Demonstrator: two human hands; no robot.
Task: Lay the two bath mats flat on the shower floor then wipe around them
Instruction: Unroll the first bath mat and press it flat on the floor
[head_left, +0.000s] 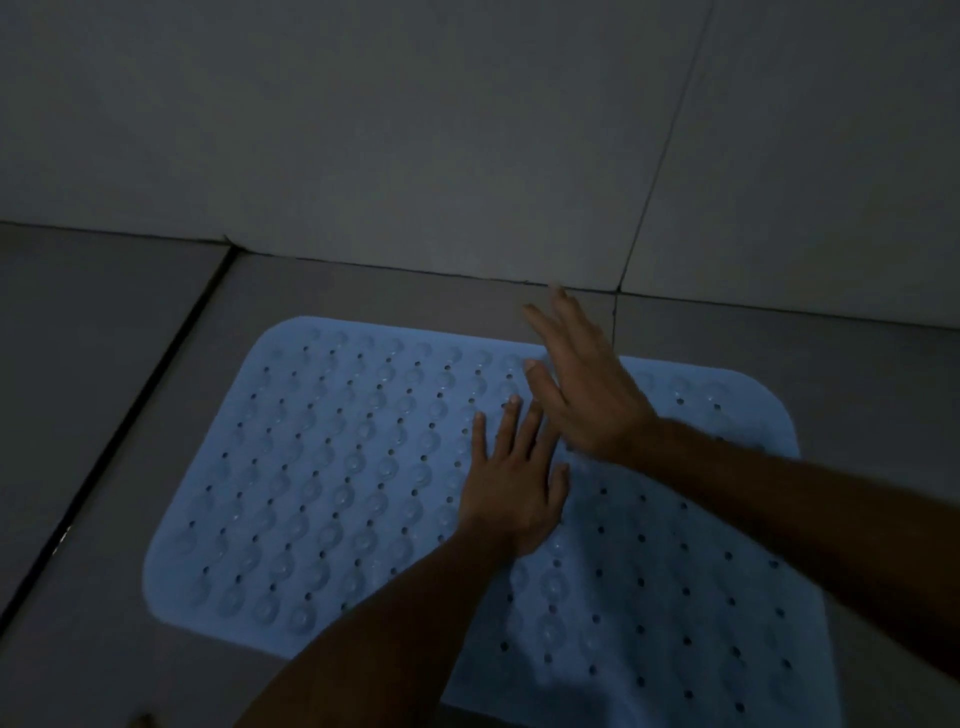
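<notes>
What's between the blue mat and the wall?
In the head view, only a bare strip of grey floor tile lies between the blue bath mat and the wall; the right hand's fingertips reach over it.

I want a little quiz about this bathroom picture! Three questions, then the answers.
1. True or false: the left hand lies flat on the blue mat.
2. What colour is the mat? A) blue B) red C) green
3. Fill in: the right hand holds its fingers ____, gripping nothing.

Key
1. True: its palm is down and its fingers are spread on the mat.
2. A. The mat has rows of bumps and small holes, and lies on the grey floor tiles near the wall.
3. Open.
</notes>
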